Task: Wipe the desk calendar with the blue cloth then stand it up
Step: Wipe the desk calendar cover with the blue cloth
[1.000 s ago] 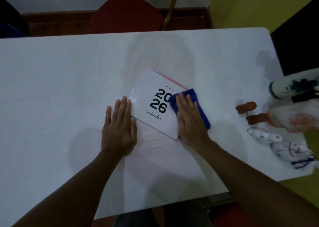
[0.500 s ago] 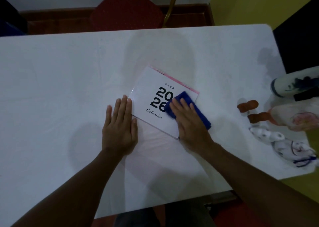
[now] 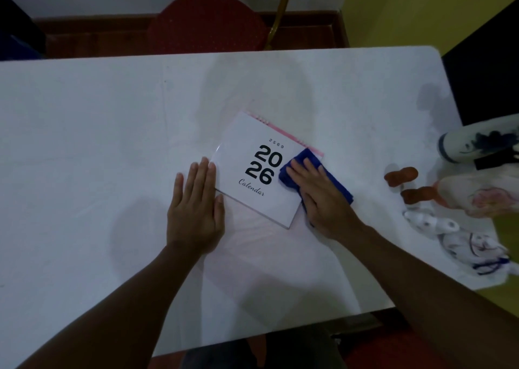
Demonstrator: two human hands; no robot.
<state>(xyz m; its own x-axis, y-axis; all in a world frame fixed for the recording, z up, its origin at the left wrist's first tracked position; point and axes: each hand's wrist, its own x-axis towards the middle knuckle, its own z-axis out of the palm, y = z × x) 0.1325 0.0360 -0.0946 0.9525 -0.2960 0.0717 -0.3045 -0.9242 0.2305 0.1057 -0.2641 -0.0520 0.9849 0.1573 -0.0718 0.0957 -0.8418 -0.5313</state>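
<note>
While the desk calendar lay flat near the middle of the white worktop, turned at a slant with its pink spiral binding toward the far right, a person seen from above worked on it with both bare hands. The cover showed "2026" in bold black figures and the word "Calendar" in script beneath. The left hand rested palm down on the worktop at the calendar's near-left corner, its fingers spread flat and released, grasping nothing, their tips touching or just overlapping the calendar's edge as if to steady it. The right hand pressed flat on the blue cloth, fingers extended rather than clenched, holding the cloth down over the right end of the cover, just beside the printed numerals; part of the cloth spilled off the calendar's right edge onto the worktop. Judging from this, the wiping step was under way: the cloth covered only the right part of the cover, and whether the left and middle had been cleaned could not be told. The standing-up step was plainly not yet done, since the calendar lay flat. To the right, well apart from the calendar, sat small ornaments, among them two brown pieces and some white and blue ceramic figures. A red chair stood beyond the far edge of the worktop.
</note>
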